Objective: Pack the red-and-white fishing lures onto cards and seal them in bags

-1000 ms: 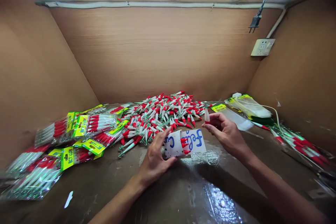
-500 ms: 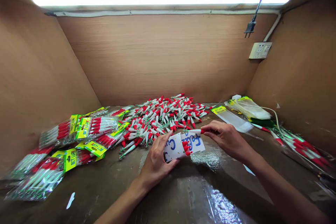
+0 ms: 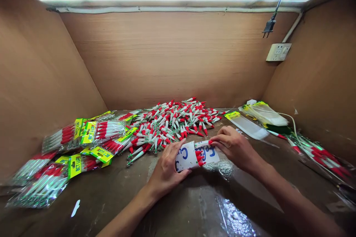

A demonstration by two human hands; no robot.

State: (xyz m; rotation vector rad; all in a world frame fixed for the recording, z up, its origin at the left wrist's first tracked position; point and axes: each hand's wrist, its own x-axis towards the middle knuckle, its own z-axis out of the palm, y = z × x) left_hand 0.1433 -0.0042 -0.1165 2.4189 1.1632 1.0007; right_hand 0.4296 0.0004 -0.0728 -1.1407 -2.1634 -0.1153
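Observation:
My left hand [image 3: 168,163] is closed around a white card holder [image 3: 185,158] with blue lettering, a little above the table. Several red lure tips [image 3: 199,158] stick out past the edge of its front layer. Between the thumb and fingers of my right hand [image 3: 233,145] is the red end of a red-and-white fishing lure [image 3: 204,143]. That lure lies along the upper edge of the holder, its other end hidden behind the front layer. Just beyond both hands spreads a heap of loose red-and-white lures [image 3: 174,120].
Packed lure bags with yellow-green headers [image 3: 89,133] are piled at the left. To the right are flat clear bags [image 3: 249,126], a stack of more bags [image 3: 268,114] and more lures [image 3: 319,155]. A plug [image 3: 269,26] dangles near the wall socket [image 3: 279,52].
My right hand has brought the lure left and slightly down, so more of it is behind the holder's front layer. My left hand keeps its hold, and the view has shifted slightly.

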